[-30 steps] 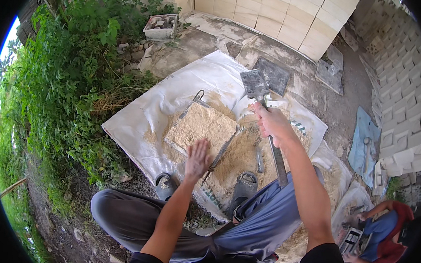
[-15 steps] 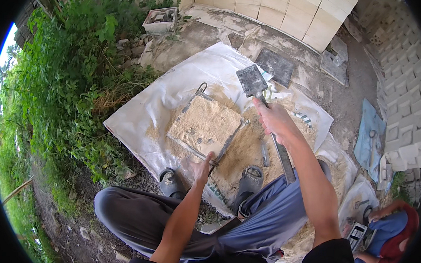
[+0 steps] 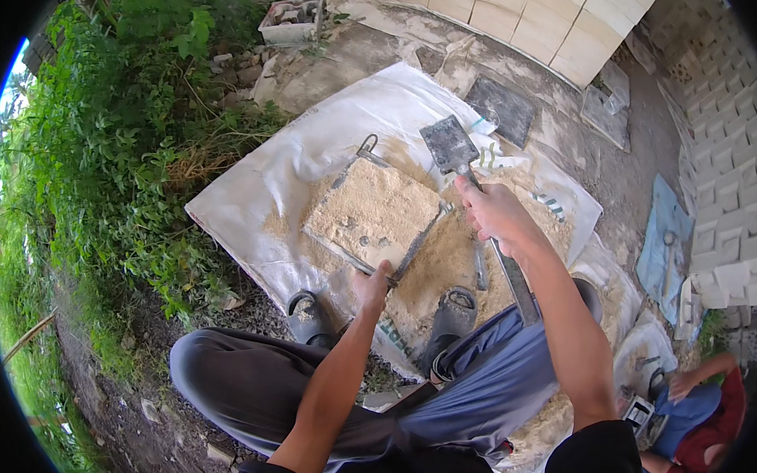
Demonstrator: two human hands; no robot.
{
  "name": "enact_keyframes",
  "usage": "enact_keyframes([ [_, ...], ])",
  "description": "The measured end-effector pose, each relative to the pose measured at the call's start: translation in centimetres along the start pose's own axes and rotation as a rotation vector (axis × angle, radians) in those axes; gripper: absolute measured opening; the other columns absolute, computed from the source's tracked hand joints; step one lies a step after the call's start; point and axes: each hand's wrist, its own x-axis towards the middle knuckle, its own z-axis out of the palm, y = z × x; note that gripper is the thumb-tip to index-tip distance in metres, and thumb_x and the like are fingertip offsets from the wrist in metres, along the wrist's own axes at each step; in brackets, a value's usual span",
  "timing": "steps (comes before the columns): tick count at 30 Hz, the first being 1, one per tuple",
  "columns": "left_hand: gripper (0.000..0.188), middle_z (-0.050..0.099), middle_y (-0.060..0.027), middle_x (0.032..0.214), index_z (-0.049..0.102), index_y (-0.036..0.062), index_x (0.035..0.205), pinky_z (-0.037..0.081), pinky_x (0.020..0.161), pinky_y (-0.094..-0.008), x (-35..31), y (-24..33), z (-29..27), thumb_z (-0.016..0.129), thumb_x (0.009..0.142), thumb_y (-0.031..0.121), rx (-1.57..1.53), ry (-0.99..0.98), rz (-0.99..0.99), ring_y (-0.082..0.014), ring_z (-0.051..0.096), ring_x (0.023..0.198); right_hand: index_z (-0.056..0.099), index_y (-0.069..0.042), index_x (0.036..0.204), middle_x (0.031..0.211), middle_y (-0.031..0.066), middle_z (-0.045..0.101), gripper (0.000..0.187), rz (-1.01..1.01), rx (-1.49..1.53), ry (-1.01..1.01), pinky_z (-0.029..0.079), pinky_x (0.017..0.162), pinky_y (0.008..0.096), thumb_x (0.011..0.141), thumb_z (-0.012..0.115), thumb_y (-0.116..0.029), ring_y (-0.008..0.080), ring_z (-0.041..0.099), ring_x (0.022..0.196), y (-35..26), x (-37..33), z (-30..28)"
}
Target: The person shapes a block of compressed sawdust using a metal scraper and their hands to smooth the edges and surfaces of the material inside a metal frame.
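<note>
In my right hand (image 3: 497, 213) is a metal rammer with a dark square head (image 3: 448, 144) and a long flat handle, raised over the sand. My fingers wrap the handle just below the head. My left hand (image 3: 373, 286) grips the near corner of a square metal mould frame (image 3: 406, 260); its fingers are partly hidden. Pale, damp-looking sand (image 3: 380, 206) fills the frame, with small dents toward its near side. A wire loop (image 3: 368, 144) sticks up at the far corner. Loose sand (image 3: 446, 258) lies heaped to the right, with a thin metal bar (image 3: 481, 267) on it.
A white sack sheet (image 3: 270, 173) lies under everything, between my sandalled feet and a dark square plate (image 3: 500, 111). Green plants (image 3: 133, 135) crowd the left. Patterned pale tiles (image 3: 733, 180) are stacked at right. Another person in red (image 3: 702, 438) sits at lower right.
The view has shifted a little, so the sheet and frame sit higher in the picture. The rammer head has come slightly nearer the sand-filled frame. Both hands keep their grips.
</note>
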Motion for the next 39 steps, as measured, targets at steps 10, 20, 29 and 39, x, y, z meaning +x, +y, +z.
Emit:
enact_keyframes([
  [10,0.049,0.066,-0.0137,0.096,0.061,-0.0070,0.103,0.051,0.059,-0.0324,-0.4,1.5,-0.1,0.081,0.071,0.025,0.141,-0.005,-0.094,-0.0212,0.064,0.075,0.048,-0.004,0.060,0.053,0.0045,0.045,0.052,-0.015,-0.006,0.061,0.035,0.044,0.0358,0.089,0.055,-0.047,0.0160,0.043,0.045,1.8,1.9,-0.5],
  [20,0.057,0.063,-0.0165,0.101,0.055,-0.0090,0.111,0.053,0.071,-0.0365,0.0,2.3,-1.2,0.079,0.072,0.025,0.170,-0.082,-0.123,-0.0264,0.064,0.085,0.047,-0.007,0.068,0.057,0.0006,0.043,0.045,-0.056,-0.016,0.040,0.032,0.044,0.0302,0.091,0.054,-0.045,0.0123,0.039,0.048,0.6,1.8,0.0],
  [29,0.044,0.056,-0.0152,0.099,0.049,-0.0044,0.106,0.059,0.065,-0.0351,0.5,2.9,-2.3,0.072,0.075,0.016,-0.116,-0.143,-0.274,-0.0251,0.063,0.078,0.050,0.002,0.057,0.049,0.0078,0.048,0.062,-0.041,-0.086,0.065,0.038,0.041,0.0383,0.091,0.051,-0.050,0.0183,0.049,0.042,0.1,1.9,0.9],
  [39,0.030,0.062,-0.0074,0.082,0.059,0.0041,0.094,0.054,0.049,-0.0333,4.5,2.6,-2.9,0.074,0.079,0.025,-0.299,0.033,-0.089,-0.0180,0.061,0.065,0.050,-0.004,0.066,0.056,0.0024,0.045,0.053,-0.050,-0.144,0.087,0.038,0.048,0.0345,0.089,0.053,-0.051,0.0152,0.042,0.048,0.3,0.9,0.3],
])
